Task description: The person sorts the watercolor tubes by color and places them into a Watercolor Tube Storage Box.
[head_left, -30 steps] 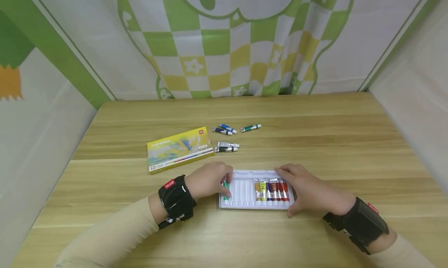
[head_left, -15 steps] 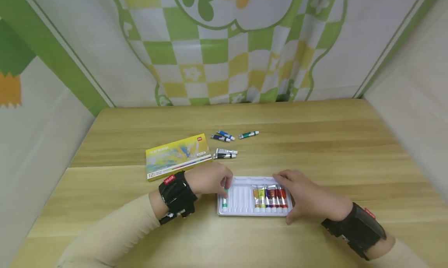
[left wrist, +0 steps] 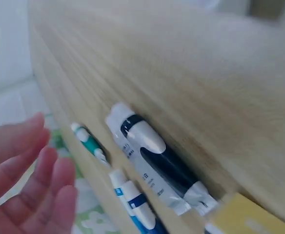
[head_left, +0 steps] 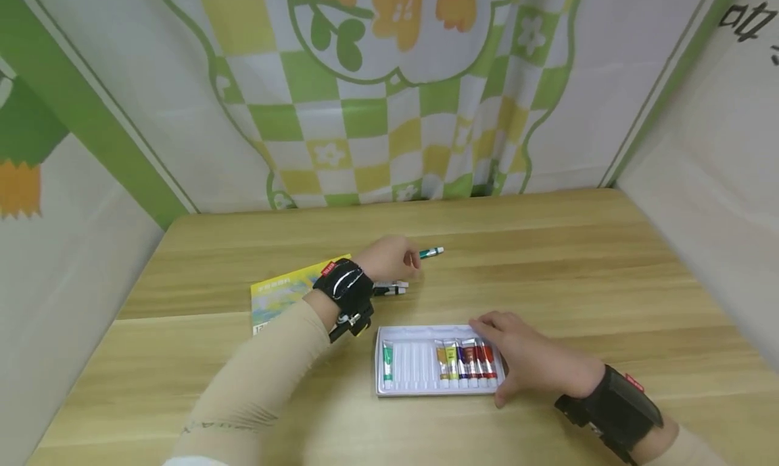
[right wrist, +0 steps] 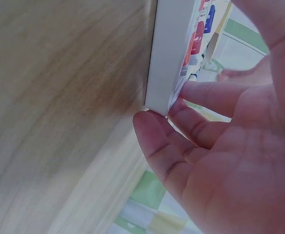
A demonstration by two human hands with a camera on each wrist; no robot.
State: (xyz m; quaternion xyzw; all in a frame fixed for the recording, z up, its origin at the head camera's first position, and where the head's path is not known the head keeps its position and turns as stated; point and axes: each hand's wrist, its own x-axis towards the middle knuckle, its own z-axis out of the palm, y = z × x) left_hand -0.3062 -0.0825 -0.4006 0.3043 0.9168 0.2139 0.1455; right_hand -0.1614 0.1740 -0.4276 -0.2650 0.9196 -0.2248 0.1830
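My left hand [head_left: 389, 258] is over the far tubes, fingers loosely bent and holding nothing. Beyond its fingertips lies a dark green paint tube [head_left: 432, 252]. In the left wrist view, a black tube [left wrist: 154, 158] and a white tube [left wrist: 157, 187] lie side by side, with a light blue tube [left wrist: 124, 197] and a dark blue tube [left wrist: 145, 209] nearby. My right hand [head_left: 523, 354] holds the right end of the white paint tray [head_left: 416, 368], thumb at the front edge, fingers at the back corner. A light green tube [head_left: 387, 363] fills its leftmost slot; several warm-coloured tubes [head_left: 465, 363] sit at its right.
A yellow paint box [head_left: 276, 295] lies at the left, partly hidden by the left forearm. The wooden table [head_left: 584, 270] ends at a green-and-white checked curtain [head_left: 377, 121] at the back, with white cloth walls at both sides.
My left hand has let go of the light green tube in the tray's leftmost slot and moved away toward the far tubes. The right hand stays on the tray. The head view has tilted up.
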